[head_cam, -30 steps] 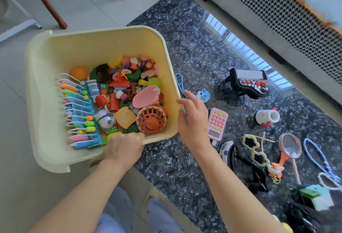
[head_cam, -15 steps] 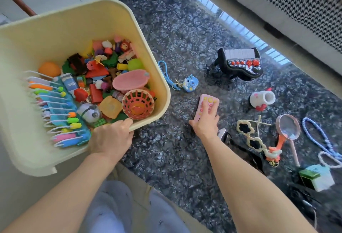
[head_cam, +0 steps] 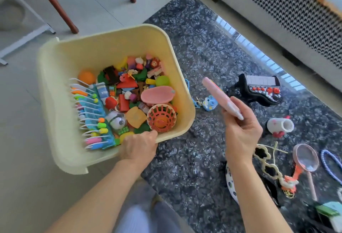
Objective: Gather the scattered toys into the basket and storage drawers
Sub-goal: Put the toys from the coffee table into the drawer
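Note:
A pale yellow basket full of several small colourful toys sits at the edge of a dark marbled table. My left hand grips the basket's near rim. Held in the air just right of the basket, the pink toy calculator is seen edge-on, with my right hand shut on its near end. On the table lie a small blue toy camera, a black toy piano, a white cup toy, cream flower glasses and a pink magnifier.
A blue bead loop and a green-and-white block lie at the far right. A spotted white toy is partly hidden by my right forearm. Wooden chair legs stand on the tiled floor behind the basket. A houndstooth-patterned bench runs along the table's far side.
My right hand has picked the pink calculator up off the table and lifted it toward the basket. My left hand has stayed on the basket's rim.

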{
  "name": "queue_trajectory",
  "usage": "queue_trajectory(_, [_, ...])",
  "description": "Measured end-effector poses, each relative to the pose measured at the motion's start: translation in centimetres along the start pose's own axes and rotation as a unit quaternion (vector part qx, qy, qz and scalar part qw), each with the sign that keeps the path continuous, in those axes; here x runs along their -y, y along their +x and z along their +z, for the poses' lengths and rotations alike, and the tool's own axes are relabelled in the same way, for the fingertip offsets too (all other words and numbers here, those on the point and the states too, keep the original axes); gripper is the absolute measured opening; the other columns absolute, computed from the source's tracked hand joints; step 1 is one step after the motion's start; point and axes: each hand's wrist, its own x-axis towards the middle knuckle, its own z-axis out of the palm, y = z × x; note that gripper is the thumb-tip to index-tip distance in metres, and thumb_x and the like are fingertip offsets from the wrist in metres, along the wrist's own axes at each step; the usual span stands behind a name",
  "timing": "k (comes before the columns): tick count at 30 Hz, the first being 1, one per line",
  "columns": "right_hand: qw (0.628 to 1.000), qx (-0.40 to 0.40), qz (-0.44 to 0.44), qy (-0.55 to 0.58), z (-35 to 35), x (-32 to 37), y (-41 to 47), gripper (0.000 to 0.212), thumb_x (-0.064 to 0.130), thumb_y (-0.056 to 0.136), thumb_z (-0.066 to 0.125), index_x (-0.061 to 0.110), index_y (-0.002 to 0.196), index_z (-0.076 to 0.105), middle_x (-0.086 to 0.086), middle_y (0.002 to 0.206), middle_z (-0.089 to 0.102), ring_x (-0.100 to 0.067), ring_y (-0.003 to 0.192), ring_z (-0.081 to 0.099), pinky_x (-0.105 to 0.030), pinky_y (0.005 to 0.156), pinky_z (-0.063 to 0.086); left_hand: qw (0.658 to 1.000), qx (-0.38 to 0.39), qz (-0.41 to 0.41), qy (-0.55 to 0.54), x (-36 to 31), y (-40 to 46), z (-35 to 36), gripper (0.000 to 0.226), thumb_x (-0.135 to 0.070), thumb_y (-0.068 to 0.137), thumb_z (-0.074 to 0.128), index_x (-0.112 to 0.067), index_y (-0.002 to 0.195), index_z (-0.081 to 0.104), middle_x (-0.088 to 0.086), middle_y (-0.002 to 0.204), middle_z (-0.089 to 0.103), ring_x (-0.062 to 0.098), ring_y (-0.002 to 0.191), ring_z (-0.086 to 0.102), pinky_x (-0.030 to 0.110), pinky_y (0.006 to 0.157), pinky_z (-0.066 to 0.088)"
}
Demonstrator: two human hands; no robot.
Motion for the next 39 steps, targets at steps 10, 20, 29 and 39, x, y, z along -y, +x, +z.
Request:
queue_trajectory(10, [0.869, 0.364, -0.245, -0.229, 14.1, 1.2, -0.4, 0.033, 0.0, 0.081, 0.064, 0.005, 0.114, 0.067, -0.009, 0.124, 0.06, -0.023, 0.111, 0.059, -0.018, 0.092, 0.043, 0.997, 0.043, 0.03, -0.05, 0.4, 0.1, -0.5, 0.013, -0.019, 0.095, 0.042, -0.017, 0.105, 0.049, 0.001, 0.099, 0.062, 0.025, 0.085, 0.063, 0.032, 0.058, 0.036])
queue_trajectory(20, [0.94, 0.102, -0.233, -0.225, 8.9, 0.1, 2.2, 0.028, -0.001, 0.087, 0.043, 0.0, 0.102, 0.067, -0.012, 0.101, 0.065, -0.027, 0.082, 0.067, -0.03, 0.073, 0.053, 0.997, 0.059, 0.04, -0.039, 0.5, 0.4, -0.3, 0.026, -0.01, 0.093, 0.037, -0.017, 0.114, 0.049, 0.003, 0.109, 0.063, 0.026, 0.094, 0.065, 0.032, 0.066, 0.046])
queue_trajectory(29, [0.84, 0.249, 0.037, -0.48, 3.1, -6.4, 9.0, 0.048, 0.004, 0.089, 0.05, 0.012, 0.136, 0.044, -0.008, 0.144, 0.039, -0.025, 0.131, 0.038, -0.036, 0.106, 0.033, 0.998, -0.037, 0.033, -0.037, 0.3, 0.2, 0.3, 0.013, -0.022, 0.075, 0.07, -0.02, 0.086, 0.062, -0.002, 0.074, 0.067, 0.023, 0.059, 0.065, 0.025, 0.045, 0.033])
queue_trajectory(39, [0.702, 0.346, 0.02, -0.622, 2.3, -12.4, 9.3, 0.066, 0.02, 0.088, 0.061, 0.03, 0.142, 0.023, -0.005, 0.157, -0.009, -0.035, 0.142, 0.003, -0.054, 0.107, 0.024, 0.995, -0.098, 0.008, -0.003, 0.3, 0.5, 2.3, 0.027, -0.02, 0.048, 0.087, -0.02, 0.063, 0.064, -0.005, 0.047, 0.056, 0.021, 0.03, 0.049, 0.018, 0.037, 0.027])
